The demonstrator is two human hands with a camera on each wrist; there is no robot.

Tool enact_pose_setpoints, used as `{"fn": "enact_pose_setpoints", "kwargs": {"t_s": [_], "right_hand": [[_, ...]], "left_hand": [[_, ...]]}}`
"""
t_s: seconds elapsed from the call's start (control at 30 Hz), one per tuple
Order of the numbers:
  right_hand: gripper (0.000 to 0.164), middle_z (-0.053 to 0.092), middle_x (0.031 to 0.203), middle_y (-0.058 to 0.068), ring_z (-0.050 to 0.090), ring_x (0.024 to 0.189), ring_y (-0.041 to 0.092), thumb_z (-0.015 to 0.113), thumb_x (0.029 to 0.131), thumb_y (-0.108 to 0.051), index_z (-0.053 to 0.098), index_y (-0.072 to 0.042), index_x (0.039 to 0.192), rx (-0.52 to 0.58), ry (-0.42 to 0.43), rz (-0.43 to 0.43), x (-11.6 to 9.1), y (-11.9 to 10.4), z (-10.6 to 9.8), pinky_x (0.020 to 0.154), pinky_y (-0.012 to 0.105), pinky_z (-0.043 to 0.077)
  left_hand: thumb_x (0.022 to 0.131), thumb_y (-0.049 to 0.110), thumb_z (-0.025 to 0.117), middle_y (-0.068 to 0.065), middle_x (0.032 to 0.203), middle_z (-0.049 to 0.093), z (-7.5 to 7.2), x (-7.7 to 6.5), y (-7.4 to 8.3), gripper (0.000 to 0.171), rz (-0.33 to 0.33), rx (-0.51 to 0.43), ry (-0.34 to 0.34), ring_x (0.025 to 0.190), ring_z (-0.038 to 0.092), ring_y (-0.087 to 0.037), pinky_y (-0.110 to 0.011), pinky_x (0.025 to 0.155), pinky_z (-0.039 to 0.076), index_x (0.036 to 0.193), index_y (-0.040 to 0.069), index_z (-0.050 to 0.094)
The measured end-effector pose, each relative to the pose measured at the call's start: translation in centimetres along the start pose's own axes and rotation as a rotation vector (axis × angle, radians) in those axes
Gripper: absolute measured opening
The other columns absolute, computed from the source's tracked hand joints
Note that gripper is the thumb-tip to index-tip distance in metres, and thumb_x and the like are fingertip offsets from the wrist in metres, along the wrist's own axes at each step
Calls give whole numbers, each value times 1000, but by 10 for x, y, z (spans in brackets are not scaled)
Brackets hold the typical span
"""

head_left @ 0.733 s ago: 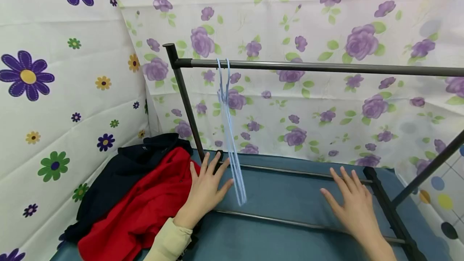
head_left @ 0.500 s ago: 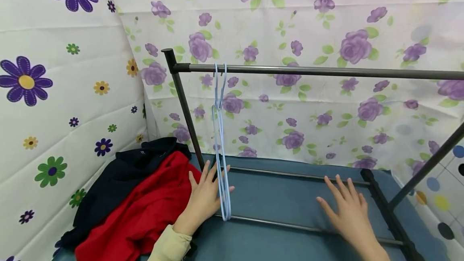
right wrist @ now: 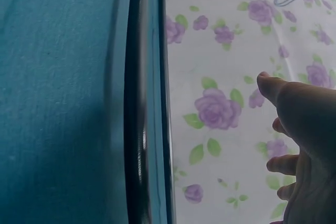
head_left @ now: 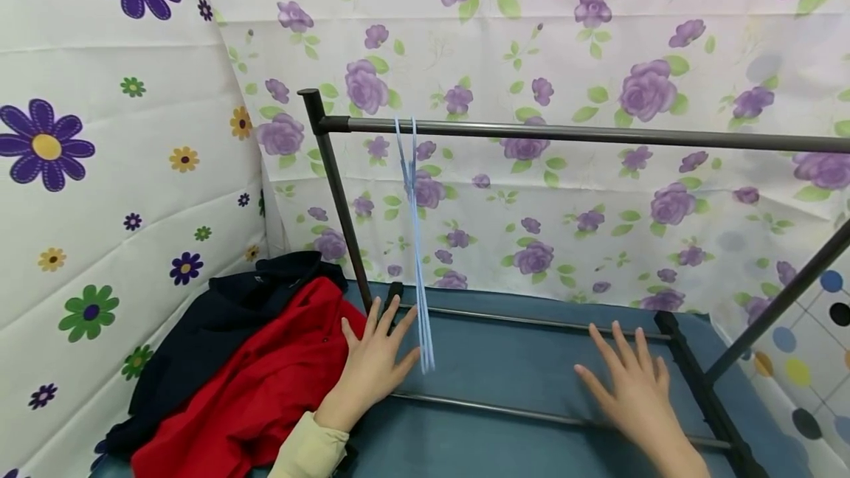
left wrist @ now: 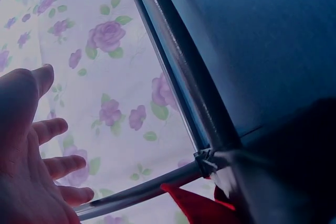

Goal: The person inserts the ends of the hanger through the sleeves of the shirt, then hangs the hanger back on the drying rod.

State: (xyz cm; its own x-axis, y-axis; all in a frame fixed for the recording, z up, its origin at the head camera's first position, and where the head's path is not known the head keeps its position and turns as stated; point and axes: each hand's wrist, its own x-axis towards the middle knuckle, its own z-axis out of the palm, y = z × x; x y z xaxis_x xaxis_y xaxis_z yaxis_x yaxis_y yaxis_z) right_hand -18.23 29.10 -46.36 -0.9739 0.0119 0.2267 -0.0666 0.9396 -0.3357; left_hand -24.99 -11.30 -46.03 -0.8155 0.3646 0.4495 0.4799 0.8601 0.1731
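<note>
"Where do you see the hangers (head_left: 417, 242)?"
"From my far station, I see them hanging from the dark bar (head_left: 598, 134), long axis nearly upright, appearing just right of the left hand (head_left: 369, 361). The right hand (head_left: 629, 386) is farther. Both hands have the fingers spread, holding nothing."
"And the room?"
"Blue cloth (head_left: 505, 360) below, red garment (head_left: 265, 382) at left, flowered curtain (head_left: 531, 43) behind."

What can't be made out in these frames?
Top rail: right end, cut off by head view's right edge.
Red garment: lower part, cut off by head view's bottom edge.
Dark garment: partly hidden under it, head view.
Blue hangers: edge-on in head view; cut by right wrist view's top edge.
</note>
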Motion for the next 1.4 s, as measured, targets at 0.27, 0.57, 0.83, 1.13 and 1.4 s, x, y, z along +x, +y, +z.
{"fn": "enact_pose_setpoints", "kwargs": {"t_s": [0.27,0.57,0.83,1.13,1.4], "right_hand": [[85,14,162,29,-10,147,53,51,97,-65,19,-20,163,9,14,-5,0,-5,0,102,82,2],[79,21,160,31,-1,148,54,54,100,-55,19,-23,163,60,9,-51,-3,-15,1,99,83,11],[75,32,158,26,17,146,53,62,100,-45,24,-27,162,72,40,-161,-7,-31,15,98,81,20],[63,54,146,12,48,135,39,74,93,-18,49,-20,151,196,245,-453,8,-72,43,92,69,43],[58,62,137,9,58,125,33,75,92,-17,55,-19,146,258,292,-616,29,-123,59,92,60,49]], "left_hand": [[98,54,59,-11,161,35,-8,-9,-3,64,16,-70,19,150,22,-40,-85,100,10,154,26,45],[95,41,70,-10,156,42,-21,-22,-6,54,29,-61,54,146,33,-37,-82,102,19,144,22,58],[96,47,66,-11,151,49,-38,-36,-18,52,-20,-61,71,142,39,-38,-80,104,19,142,23,60],[94,37,71,-12,142,57,-74,-64,-50,45,-92,22,87,132,48,-39,-76,104,27,135,17,66],[96,37,69,-14,139,58,-102,-82,-73,44,-153,80,80,128,51,-39,-74,102,31,134,15,66]]}}
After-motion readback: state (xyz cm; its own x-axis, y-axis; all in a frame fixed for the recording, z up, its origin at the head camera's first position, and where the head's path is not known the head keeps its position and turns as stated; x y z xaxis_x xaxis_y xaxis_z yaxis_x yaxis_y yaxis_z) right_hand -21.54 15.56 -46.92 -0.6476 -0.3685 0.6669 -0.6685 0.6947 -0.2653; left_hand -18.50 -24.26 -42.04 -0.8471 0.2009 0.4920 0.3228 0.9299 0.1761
